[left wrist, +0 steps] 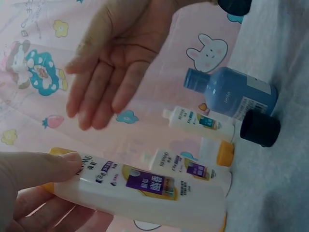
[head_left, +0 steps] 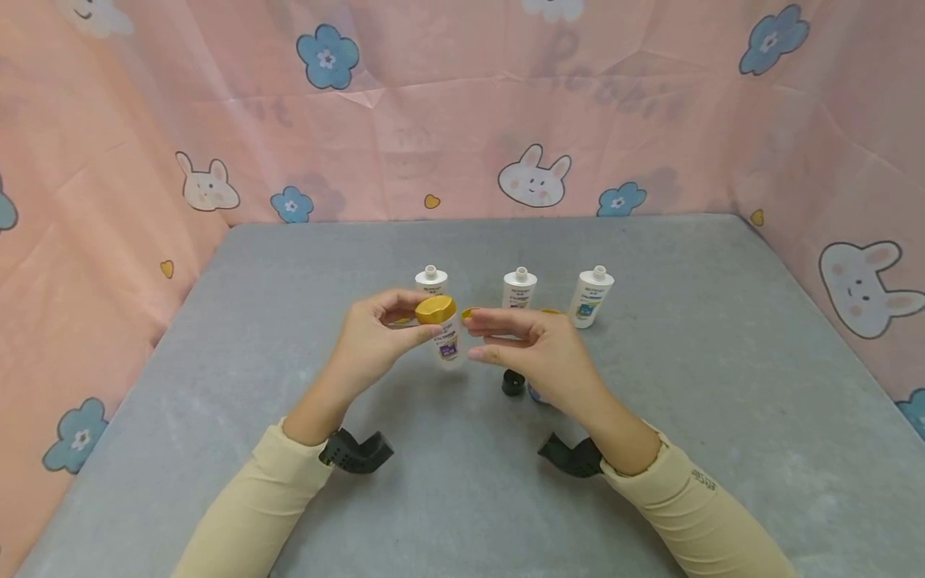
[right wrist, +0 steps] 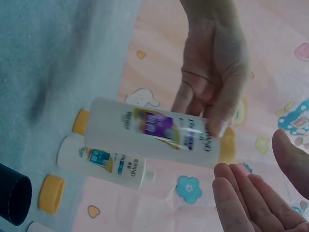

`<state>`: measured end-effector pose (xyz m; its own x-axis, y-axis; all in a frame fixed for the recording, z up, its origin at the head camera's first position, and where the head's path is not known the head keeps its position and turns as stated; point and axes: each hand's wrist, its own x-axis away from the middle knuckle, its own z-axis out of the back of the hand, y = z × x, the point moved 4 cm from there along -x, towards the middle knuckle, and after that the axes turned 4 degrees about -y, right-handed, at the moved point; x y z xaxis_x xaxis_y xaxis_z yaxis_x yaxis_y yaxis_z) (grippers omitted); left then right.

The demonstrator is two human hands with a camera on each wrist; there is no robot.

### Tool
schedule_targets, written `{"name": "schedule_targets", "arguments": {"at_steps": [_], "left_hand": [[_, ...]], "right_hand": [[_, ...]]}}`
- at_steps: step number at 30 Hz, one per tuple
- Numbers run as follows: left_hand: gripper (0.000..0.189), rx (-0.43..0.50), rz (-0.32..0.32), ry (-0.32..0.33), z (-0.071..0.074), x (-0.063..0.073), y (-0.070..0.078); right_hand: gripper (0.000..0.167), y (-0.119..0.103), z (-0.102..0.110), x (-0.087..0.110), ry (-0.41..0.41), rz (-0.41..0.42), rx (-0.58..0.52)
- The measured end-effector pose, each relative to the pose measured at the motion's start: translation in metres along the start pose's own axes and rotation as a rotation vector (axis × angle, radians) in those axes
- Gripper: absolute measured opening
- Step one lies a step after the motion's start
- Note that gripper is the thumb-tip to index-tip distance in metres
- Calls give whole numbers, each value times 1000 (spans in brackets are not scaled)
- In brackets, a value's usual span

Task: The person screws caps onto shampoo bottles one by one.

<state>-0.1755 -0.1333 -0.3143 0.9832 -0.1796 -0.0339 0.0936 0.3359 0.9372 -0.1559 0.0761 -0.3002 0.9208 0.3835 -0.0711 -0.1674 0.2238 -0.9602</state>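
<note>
My left hand (head_left: 368, 341) grips a white shampoo bottle (head_left: 448, 341) near its yellow cap (head_left: 436, 308). The bottle has a purple label and stands nearly upright; I cannot tell whether its base touches the table. Just right of it, my right hand (head_left: 545, 345) has its fingers extended and holds nothing. In the right wrist view its fingertips (right wrist: 224, 174) appear close to the yellow cap; contact is unclear. Behind the hands stand uncapped white bottles: one partly hidden bottle (head_left: 431, 278) at left, a purple-labelled bottle (head_left: 519, 291) and a blue-labelled bottle (head_left: 592, 297).
A blue bottle (left wrist: 234, 92), mostly hidden by my right hand in the head view, stands uncapped beside a black cap (head_left: 513, 383). Loose yellow caps, such as this cap (right wrist: 51, 194), lie near the white bottles. A patterned pink curtain (head_left: 433, 120) hangs behind the grey table (head_left: 723, 337).
</note>
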Motion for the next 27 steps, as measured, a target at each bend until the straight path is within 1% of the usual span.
{"name": "schedule_targets", "arguments": {"at_steps": [5,9,19,27], "left_hand": [[29,-18,65,-51,-5,-4,-7],[27,-29,78,-79,-10,-7,-12],[28,-58,119,-85,-16,-9,-16],[29,-70,121,-99,-19,-9,-16]], "right_hand": [[42,0,1,1,-7,-36,7],[40,0,1,1,-4,-40,17],[37,-1,2,2,8,-53,36],[37,-1,4,2,18,-42,53]]}}
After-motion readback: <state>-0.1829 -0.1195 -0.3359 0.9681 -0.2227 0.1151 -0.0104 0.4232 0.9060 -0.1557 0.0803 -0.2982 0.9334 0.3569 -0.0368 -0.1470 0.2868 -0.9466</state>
